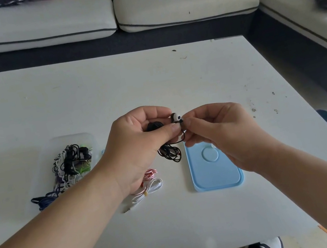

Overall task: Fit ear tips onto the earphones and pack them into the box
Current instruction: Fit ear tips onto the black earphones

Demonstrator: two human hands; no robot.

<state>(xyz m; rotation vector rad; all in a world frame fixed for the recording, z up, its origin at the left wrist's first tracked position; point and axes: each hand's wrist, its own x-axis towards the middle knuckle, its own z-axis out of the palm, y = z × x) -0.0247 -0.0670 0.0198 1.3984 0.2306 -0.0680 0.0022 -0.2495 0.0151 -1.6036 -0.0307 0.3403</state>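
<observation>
Black earphones point(169, 151) are held up over the white table point(172, 78). My left hand point(138, 148) is curled round the bundled cord, thumb pinching just under the earbud point(175, 117). The right hand point(221, 135) pinches it from the other side. The clear box point(56, 142) stuffed with tangled earphones sits off left, and the blue lid point(215, 171) is under the hands.

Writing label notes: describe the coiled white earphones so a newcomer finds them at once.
On the white table, look between the clear box of tangled cables and the blue lid. Just under the left hand lie the white earphones, coiled. Unlike the red-and-white striped cable beside them, they are plain white, tied with a yellow band.
</observation>
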